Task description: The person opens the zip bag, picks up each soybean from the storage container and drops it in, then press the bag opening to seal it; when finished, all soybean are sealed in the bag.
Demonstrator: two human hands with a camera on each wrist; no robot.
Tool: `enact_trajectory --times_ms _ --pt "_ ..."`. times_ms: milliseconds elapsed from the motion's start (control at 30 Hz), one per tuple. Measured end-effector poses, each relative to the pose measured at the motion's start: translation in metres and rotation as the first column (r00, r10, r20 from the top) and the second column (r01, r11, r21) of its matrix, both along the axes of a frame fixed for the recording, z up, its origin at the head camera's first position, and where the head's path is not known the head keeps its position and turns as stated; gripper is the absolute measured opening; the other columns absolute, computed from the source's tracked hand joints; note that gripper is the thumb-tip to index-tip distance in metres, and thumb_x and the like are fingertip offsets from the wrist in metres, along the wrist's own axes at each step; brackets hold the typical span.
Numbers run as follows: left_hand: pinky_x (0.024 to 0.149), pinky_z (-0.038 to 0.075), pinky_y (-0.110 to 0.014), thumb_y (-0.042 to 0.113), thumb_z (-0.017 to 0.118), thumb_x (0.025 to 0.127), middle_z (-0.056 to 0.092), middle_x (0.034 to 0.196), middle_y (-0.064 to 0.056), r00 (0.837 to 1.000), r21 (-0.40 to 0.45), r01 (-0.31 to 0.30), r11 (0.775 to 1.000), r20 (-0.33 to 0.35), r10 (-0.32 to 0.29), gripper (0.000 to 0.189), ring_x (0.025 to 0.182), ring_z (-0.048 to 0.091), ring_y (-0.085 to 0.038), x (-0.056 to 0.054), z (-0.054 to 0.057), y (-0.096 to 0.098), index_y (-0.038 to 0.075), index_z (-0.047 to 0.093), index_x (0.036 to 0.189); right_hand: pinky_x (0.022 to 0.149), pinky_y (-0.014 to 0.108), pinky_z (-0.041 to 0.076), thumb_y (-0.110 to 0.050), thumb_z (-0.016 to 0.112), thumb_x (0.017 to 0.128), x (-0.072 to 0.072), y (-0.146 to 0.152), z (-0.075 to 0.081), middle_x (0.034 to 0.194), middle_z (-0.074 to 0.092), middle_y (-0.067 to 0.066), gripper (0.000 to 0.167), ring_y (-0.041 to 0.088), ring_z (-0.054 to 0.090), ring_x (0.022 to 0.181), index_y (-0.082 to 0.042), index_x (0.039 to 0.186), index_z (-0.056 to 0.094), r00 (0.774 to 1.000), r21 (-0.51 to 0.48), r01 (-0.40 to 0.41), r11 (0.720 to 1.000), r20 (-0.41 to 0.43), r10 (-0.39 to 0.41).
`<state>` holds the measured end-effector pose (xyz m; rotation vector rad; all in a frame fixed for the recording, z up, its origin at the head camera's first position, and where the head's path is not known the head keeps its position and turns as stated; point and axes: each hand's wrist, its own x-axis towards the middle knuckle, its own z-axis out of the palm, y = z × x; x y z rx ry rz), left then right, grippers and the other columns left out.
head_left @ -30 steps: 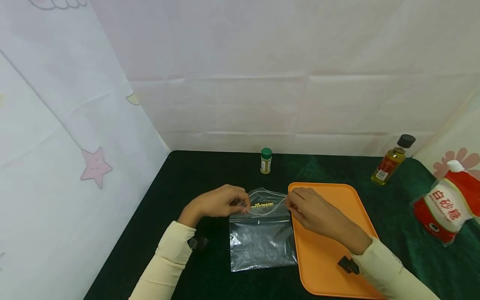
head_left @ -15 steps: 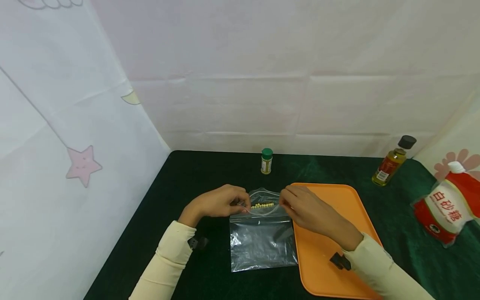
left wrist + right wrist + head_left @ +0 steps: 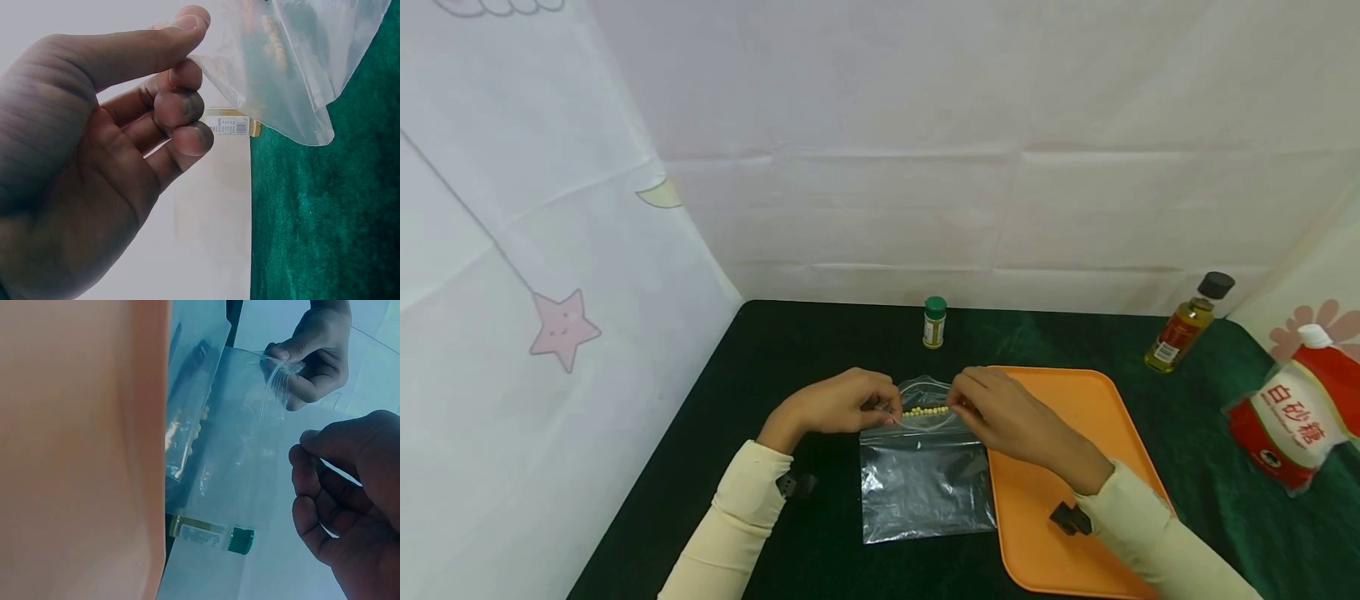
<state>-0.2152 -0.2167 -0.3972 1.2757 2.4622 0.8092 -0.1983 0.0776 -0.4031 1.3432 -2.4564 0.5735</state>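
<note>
A clear zip bag [image 3: 925,487] lies on the dark green table, its mouth spread into a loop at the far end. My left hand [image 3: 842,404] pinches the left side of the mouth between thumb and forefinger, seen in the left wrist view too. At the right side of the loop, my right hand [image 3: 996,412] has its thumb and forefinger close together. In the right wrist view those fingertips [image 3: 306,440] are beside the film; I cannot tell whether they hold any. A row of small yellow beads [image 3: 925,411] shows through the clear film between the hands.
An orange tray [image 3: 1067,517] lies beneath my right forearm. A green-capped jar [image 3: 934,323] stands behind the bag. Further right are an oil bottle [image 3: 1183,333] and a red-and-white sugar bag [image 3: 1288,417]. White sheets [image 3: 865,183] hang behind and at the sides.
My right hand has moved left along the bag's mouth, toward my left hand, and the loop looks rounder. My left hand has stayed in place.
</note>
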Motion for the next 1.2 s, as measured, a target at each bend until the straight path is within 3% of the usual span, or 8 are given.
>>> enact_trajectory --times_ms 233,533,767,867,1033,1200 --pt "0.066 0.050 -0.025 0.015 0.067 0.098 0.059 0.090 0.008 1.000 -0.005 0.005 1.000 -0.006 -0.005 0.007 0.075 0.054 -0.007 -0.001 0.000 0.000 0.015 0.072 0.102 0.070 0.023 0.048 -0.016 0.071 0.095 -0.001 -0.003 -0.004 0.093 0.057 -0.014 0.011 0.002 0.051 0.080 -0.021 0.101 0.063 0.998 -0.032 0.020 0.999 0.067 -0.018" --pt "0.066 0.050 -0.026 0.014 0.066 0.098 0.059 0.091 0.008 1.000 -0.002 0.002 1.000 0.004 -0.002 0.007 0.075 0.055 -0.008 -0.001 0.000 0.001 0.014 0.072 0.102 0.068 0.028 0.041 -0.022 0.070 0.097 -0.007 -0.002 -0.010 0.094 0.057 -0.019 0.012 0.013 0.054 0.075 -0.026 0.106 0.065 0.984 -0.129 0.056 0.990 0.174 -0.033" --pt "0.067 0.051 -0.026 0.014 0.066 0.098 0.060 0.091 0.008 1.000 0.002 0.000 1.000 0.016 0.000 0.007 0.076 0.055 -0.008 0.000 0.000 0.001 0.014 0.072 0.102 0.066 0.033 0.046 -0.023 0.070 0.097 -0.011 0.000 -0.016 0.087 0.059 -0.018 0.009 0.008 0.053 0.072 -0.026 0.105 0.068 0.963 -0.280 0.062 0.958 0.268 0.015" --pt "0.068 0.051 -0.026 0.015 0.066 0.099 0.059 0.091 0.008 1.000 -0.002 -0.003 1.000 0.021 0.003 0.007 0.076 0.055 -0.008 0.000 0.000 0.001 0.015 0.072 0.103 0.068 0.038 0.049 -0.028 0.069 0.097 -0.013 0.001 -0.017 0.087 0.061 -0.015 0.008 0.008 0.054 0.075 -0.029 0.105 0.069 0.939 -0.334 0.092 0.938 0.342 0.029" --pt "0.069 0.051 -0.026 0.015 0.066 0.099 0.060 0.092 0.008 1.000 -0.006 -0.007 1.000 0.025 0.007 0.007 0.077 0.056 -0.008 0.000 0.001 0.001 0.015 0.072 0.103 0.069 0.036 0.047 -0.037 0.068 0.096 -0.012 0.004 -0.017 0.088 0.063 -0.009 0.009 0.013 0.054 0.079 -0.033 0.104 0.069 0.875 -0.368 0.179 0.912 0.484 0.024" --pt "0.069 0.051 -0.026 0.016 0.066 0.099 0.060 0.092 0.008 1.000 -0.010 -0.015 1.000 0.024 0.016 0.007 0.077 0.056 -0.008 -0.001 0.000 0.001 0.017 0.072 0.102 0.067 0.036 0.043 -0.032 0.068 0.097 -0.013 0.005 -0.014 0.090 0.065 -0.003 0.010 0.022 0.053 0.079 -0.028 0.105 0.071 0.816 -0.377 0.229 0.897 0.577 0.034"
